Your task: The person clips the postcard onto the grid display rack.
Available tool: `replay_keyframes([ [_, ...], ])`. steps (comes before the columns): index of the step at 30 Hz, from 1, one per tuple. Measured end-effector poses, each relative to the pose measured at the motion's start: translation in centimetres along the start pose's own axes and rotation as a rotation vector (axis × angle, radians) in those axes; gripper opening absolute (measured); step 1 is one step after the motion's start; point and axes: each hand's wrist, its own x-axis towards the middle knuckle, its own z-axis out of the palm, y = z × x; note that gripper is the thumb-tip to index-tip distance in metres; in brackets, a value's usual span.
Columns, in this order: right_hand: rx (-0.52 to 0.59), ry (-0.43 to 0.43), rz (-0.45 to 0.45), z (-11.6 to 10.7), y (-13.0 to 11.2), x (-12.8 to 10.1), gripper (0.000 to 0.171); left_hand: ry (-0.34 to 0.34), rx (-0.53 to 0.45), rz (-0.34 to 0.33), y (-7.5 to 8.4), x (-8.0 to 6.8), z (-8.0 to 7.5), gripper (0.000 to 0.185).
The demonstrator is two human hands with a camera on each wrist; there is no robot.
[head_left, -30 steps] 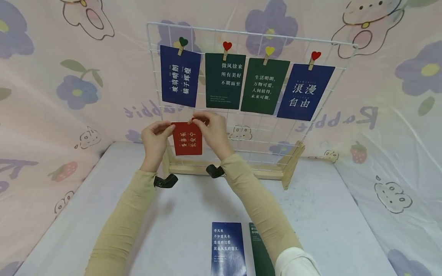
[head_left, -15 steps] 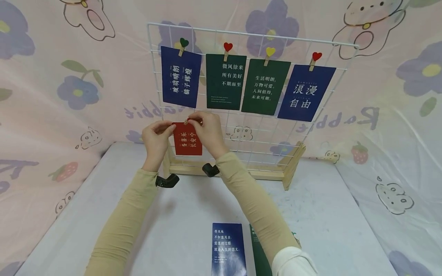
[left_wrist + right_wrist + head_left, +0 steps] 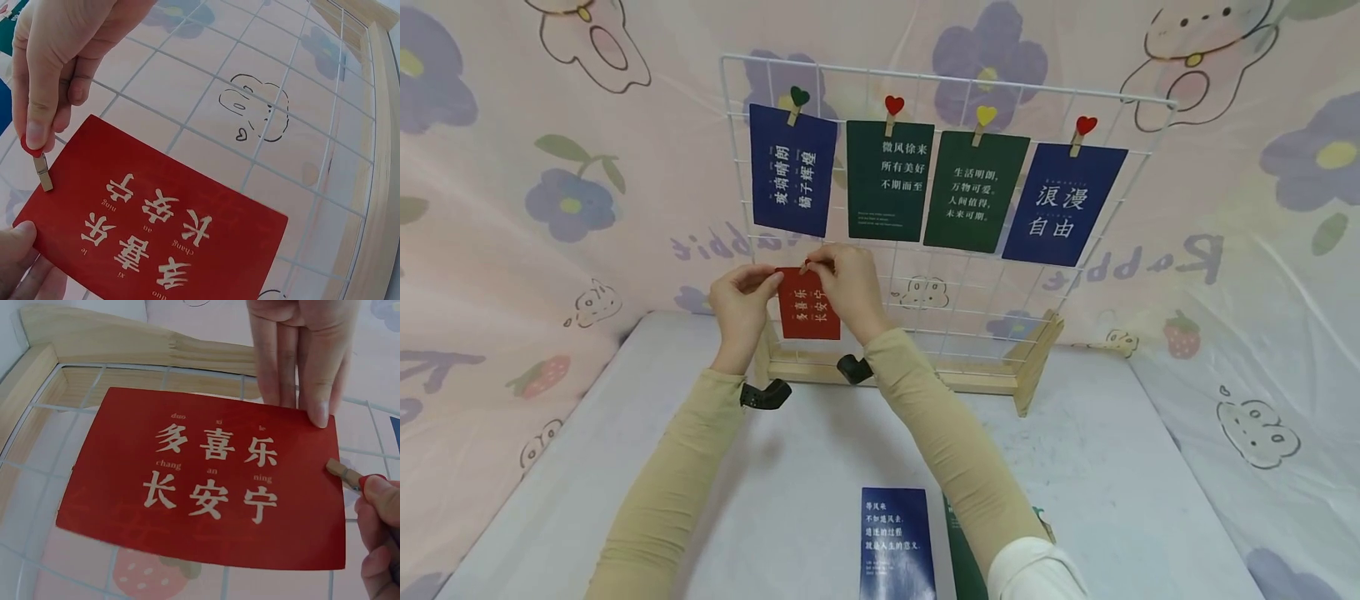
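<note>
Against the white wire grid standing at the far side of the table, we hold a red card upright below the leftmost blue card, long axis vertical. Our left hand pinches its upper-left corner. Our right hand, nearer the top edge, grips a small wooden clip touching that edge.

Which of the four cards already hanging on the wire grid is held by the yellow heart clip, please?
The dark green card, third from the left; its neighbours hang from a red heart clip each.
</note>
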Motion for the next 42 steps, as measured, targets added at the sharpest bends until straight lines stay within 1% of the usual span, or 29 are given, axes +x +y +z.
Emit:
replay_keyframes([
  [4,-0.035,-0.018,-0.015,0.2,-0.1,0.0,0.012,0.006,-0.007,0.011,0.0,0.1,0.0,0.017],
  [7,-0.068,-0.019,-0.025,0.2,-0.2,0.0,0.012,-0.001,-0.022,0.017,0.3,0.0,-0.1,0.016],
  [10,-0.114,-0.030,-0.022,0.3,-0.3,0.1,0.011,-0.013,-0.028,0.017,1.1,-0.2,-0.1,0.016],
  [14,-0.164,-0.056,-0.025,0.3,-0.4,0.1,0.011,-0.012,-0.018,0.006,2.4,-0.8,0.0,0.017],
  [16,-0.178,-0.057,-0.032,0.3,-0.5,0.1,0.011,-0.009,-0.018,-0.002,2.8,-1.0,0.0,0.017],
  [19,-0.190,-0.065,-0.036,0.3,-0.5,0.2,0.012,-0.004,-0.028,-0.003,2.9,-1.1,0.0,0.016],
  [24,-0.159,-0.081,-0.024,0.4,-0.5,0.0,0.014,0.000,-0.019,0.008,2.7,-1.2,0.0,0.015],
  [29,-0.124,-0.074,-0.027,0.2,-0.3,0.0,0.016,-0.012,-0.024,-0.010,2.8,-1.0,0.1,0.016],
  [35,-0.095,-0.102,-0.027,0.0,0.0,-0.5,0.024,-0.022,-0.011,0.013,2.9,-1.2,0.1,0.015],
  [38,-0.075,-0.116,-0.018,0.0,0.1,-0.8,0.028,-0.025,-0.021,0.002,2.8,-1.2,-0.1,0.015],
  [42,-0.038,-0.114,-0.013,0.0,0.4,-1.2,0.031,-0.034,-0.040,-0.018,2.8,-1.2,-0.2,0.016],
])
